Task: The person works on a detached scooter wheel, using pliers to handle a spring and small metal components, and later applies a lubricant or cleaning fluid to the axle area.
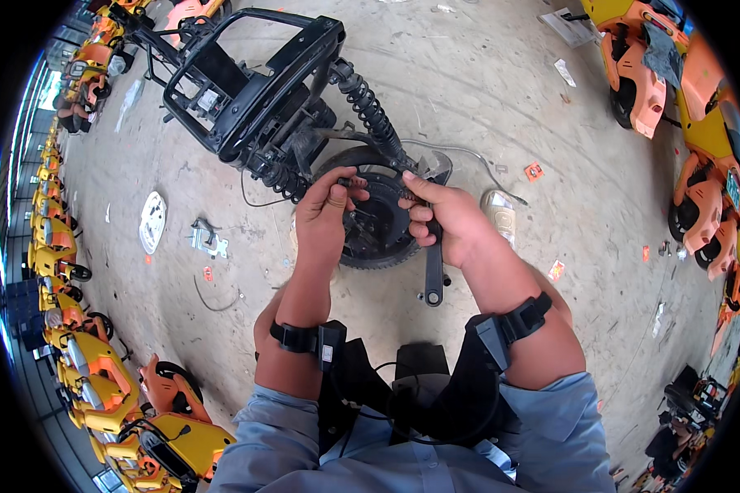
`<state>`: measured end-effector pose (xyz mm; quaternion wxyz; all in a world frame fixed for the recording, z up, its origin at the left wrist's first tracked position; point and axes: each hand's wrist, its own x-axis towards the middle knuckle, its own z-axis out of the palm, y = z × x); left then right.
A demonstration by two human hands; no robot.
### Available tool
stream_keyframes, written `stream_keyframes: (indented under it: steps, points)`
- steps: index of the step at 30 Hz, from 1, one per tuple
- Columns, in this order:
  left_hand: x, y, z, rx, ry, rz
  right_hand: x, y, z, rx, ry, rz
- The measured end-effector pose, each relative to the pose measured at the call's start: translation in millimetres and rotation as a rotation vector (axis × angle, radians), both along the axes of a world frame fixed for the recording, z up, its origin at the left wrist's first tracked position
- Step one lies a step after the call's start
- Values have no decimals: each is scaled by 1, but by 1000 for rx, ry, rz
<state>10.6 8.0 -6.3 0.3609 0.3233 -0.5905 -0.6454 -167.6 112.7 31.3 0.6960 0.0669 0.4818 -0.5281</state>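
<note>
Holding a small dark part (344,181) left, black bar (433,267) right, the hands (325,205) (459,220) hover above floor (485,99) bearing illegibly printed orange packets (534,171).

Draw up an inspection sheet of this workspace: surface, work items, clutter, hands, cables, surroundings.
Surface: grey floor, streaked and stained.
Work items: black frame with coil springs, above a wheel; a dark bar below the right hand.
Clutter: metal bracket, white oval plate, orange packet on the floor.
Hands: left hand pinches a small dark piece; right hand curled, its hold unclear.
Cables: one thin cable lies right of the wheel.
Surroundings: yellow-and-orange scooters line both sides.
</note>
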Motion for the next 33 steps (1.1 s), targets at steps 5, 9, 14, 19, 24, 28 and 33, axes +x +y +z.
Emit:
stream_keyframes:
  steps: [5, 9, 14, 19, 24, 28, 33]
  points:
    - [-5, 0, 6, -17, -50, 28, 2, -3, -6, -116, 256, -64]
    - [-5, 0, 4, -20, -126, 51, 8, -7, 4, -168, 501, -88]
    - [-10, 0, 9, 45, -127, 91, 11, -5, -1, -271, 760, -65]
    - [-6, -4, 1, 81, -29, 62, 11, -3, 0, -243, 832, 10]
    - [-5, -5, -4, 95, 36, 32, 8, -3, 5, -192, 825, 47]
    - [-2, -7, -8, 108, 80, 9, 7, -4, 9, -134, 696, 59]
    - [-2, -7, -8, 109, 116, -19, 6, -3, 17, -71, 493, 21]
